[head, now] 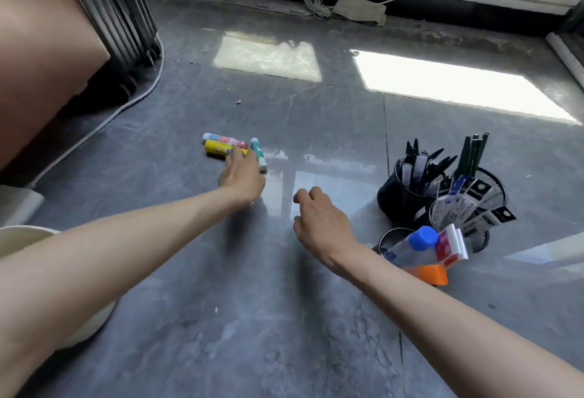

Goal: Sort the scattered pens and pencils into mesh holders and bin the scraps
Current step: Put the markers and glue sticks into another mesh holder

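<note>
Three short sticks lie together on the grey floor: a yellow one (pixel 218 147), a white-and-red one (pixel 221 138) and a teal-and-white one (pixel 258 152). My left hand (pixel 243 175) reaches over them with fingers spread, its fingertips touching the yellow and teal sticks. My right hand (pixel 319 224) hovers above the floor, fingers loosely curled and holding nothing. To the right stand three black mesh holders: one (pixel 398 192) with pens, one (pixel 493 182) with dark pencils and packaged refills, one (pixel 390 239) with a blue-capped bottle and a red-and-white item.
A cream bin (pixel 19 239) sits at the lower left under my left arm. A small scrap (pixel 239 101) lies farther out on the floor. A white cable (pixel 104 122) curves past a brown cabinet (pixel 38 50). An orange object (pixel 433 274) lies by the holders.
</note>
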`<state>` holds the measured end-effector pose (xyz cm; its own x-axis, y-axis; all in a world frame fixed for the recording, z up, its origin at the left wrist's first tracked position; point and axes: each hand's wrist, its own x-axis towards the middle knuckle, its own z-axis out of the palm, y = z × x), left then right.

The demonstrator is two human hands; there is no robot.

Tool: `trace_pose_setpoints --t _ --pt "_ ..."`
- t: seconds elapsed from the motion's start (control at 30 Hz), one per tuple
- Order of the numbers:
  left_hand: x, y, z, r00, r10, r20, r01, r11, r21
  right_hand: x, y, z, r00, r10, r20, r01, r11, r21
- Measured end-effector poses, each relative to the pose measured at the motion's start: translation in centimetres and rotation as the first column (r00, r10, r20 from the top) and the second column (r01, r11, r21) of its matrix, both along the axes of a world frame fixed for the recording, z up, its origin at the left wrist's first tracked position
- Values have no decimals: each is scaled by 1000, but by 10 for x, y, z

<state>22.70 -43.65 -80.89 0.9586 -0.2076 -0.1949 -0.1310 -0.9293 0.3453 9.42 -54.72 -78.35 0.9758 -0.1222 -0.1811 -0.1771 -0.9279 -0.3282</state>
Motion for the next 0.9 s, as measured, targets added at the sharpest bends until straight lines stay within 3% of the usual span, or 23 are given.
trace_pose_setpoints --t 0.13,0.3,0.37,0.43,0.5,0.57,0.63,0.67,0.73,0.8,0.9 --pt "38 27 -4 959 -231 166 170 934 316 35 6 -16 996 82 -41 -81 996 33" --pt "56 38 -19 866 -474 159 327 778 537 80 16 -31 991 134 -30 -132 989 62" --pt "55 44 -26 751 -621 227 373 682 629 94 20 -33 992 124 -17 -123 990 63" --pt "60 48 -23 618 -773 139 442 489 753 110 24 -35 993 115 -23 -112 990 84" --pt "72 54 -20 539 -833 127 482 428 764 123 28 -36 993 114 -42 -109 988 111" --pt "79 58 -10 547 -825 143 520 468 715 133 30 -41 988 133 -84 -121 984 132" --pt "78 61 2 601 -789 131 553 528 645 140 30 -46 983 156 -101 -146 984 103" --pt "77 60 3 665 -734 138 540 600 590 140 29 -47 985 151 -82 -144 985 90" --pt "75 59 -1 863 -491 118 398 806 437 136 27 -45 998 60 -27 -56 991 120" --pt "73 54 -5 987 -163 -12 163 979 124 125 23 -40 999 -40 15 38 993 109" --pt "68 38 -16 975 33 -219 -89 964 -252 107 17 -37 994 -109 16 107 991 75"
